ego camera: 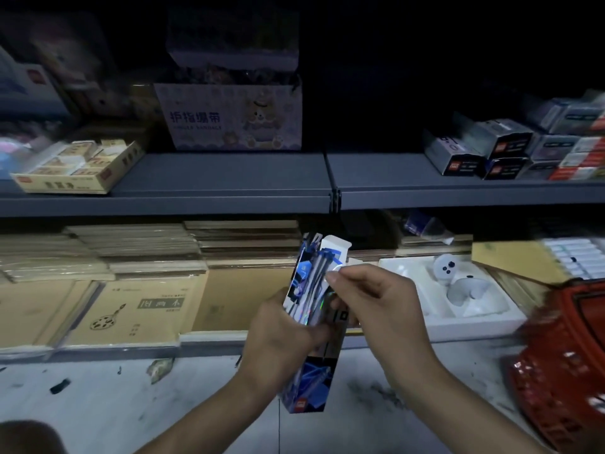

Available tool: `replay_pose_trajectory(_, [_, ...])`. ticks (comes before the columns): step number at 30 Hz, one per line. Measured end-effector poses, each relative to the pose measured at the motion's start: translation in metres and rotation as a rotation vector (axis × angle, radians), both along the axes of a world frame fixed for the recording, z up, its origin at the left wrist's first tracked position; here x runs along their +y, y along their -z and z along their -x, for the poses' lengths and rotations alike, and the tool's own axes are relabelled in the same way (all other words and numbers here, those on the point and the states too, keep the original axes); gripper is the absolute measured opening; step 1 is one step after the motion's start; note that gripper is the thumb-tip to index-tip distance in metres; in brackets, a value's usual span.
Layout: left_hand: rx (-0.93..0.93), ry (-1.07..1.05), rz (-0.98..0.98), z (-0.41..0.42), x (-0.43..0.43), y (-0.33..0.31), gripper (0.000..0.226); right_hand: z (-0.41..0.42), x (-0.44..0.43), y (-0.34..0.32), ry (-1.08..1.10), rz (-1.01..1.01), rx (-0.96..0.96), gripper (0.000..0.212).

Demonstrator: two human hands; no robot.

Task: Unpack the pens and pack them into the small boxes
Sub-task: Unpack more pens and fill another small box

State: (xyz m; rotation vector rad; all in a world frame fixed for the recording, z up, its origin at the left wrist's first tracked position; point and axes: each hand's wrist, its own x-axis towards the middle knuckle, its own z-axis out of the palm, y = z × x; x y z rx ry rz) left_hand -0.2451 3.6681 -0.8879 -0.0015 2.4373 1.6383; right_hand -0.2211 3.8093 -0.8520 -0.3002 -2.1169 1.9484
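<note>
Right hand [376,299]: thumb and forefinger pinch a small white piece at the mouth of the box [311,381]; flap or pen end, I cannot tell. Left hand [281,326]: curled round the box at mid-length, holding it upright above the floor. Box: slim printed card, glossy blue, with its white top flap [337,247] open. Pens [316,278]: thin dark barrels bunched at the opening. Step judged: unpacking. Next move calls for a straight pull along the box. Beyond: grey shelf [229,178], red mesh basket [563,371].
</note>
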Motion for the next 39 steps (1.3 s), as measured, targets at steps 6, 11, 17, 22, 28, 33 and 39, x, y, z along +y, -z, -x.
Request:
replay_pose_trajectory(6, [0.103,-0.063,0.143,0.000,-0.004,-0.005,0.050,-0.005,-0.003,-0.011,0.066,-0.002,0.057,0.014])
replay_pose_trajectory(11, [0.077,-0.023,0.160,0.000,-0.008,-0.001,0.046,-0.006,0.011,-0.030,0.150,0.065,0.134,0.016])
replay_pose_trajectory(17, [0.063,-0.012,0.143,-0.001,-0.011,0.007,0.040,-0.001,0.029,-0.041,0.169,0.174,0.105,0.013])
replay_pose_trajectory(22, [-0.026,0.034,0.053,-0.001,-0.010,0.003,0.040,0.000,0.038,-0.044,-0.064,0.277,0.082,0.019])
replay_pose_trajectory(28, [-0.206,0.221,-0.099,-0.007,-0.013,-0.009,0.036,0.003,0.054,-0.049,-0.425,0.223,0.038,0.059])
replay_pose_trajectory(33, [-0.307,0.340,-0.142,-0.009,-0.015,-0.010,0.042,0.003,0.057,-0.049,-0.463,0.151,0.059,0.054])
replay_pose_trajectory(39, [-0.338,0.425,-0.132,-0.012,-0.016,-0.004,0.042,0.002,0.055,-0.051,-0.385,-0.003,0.119,0.018])
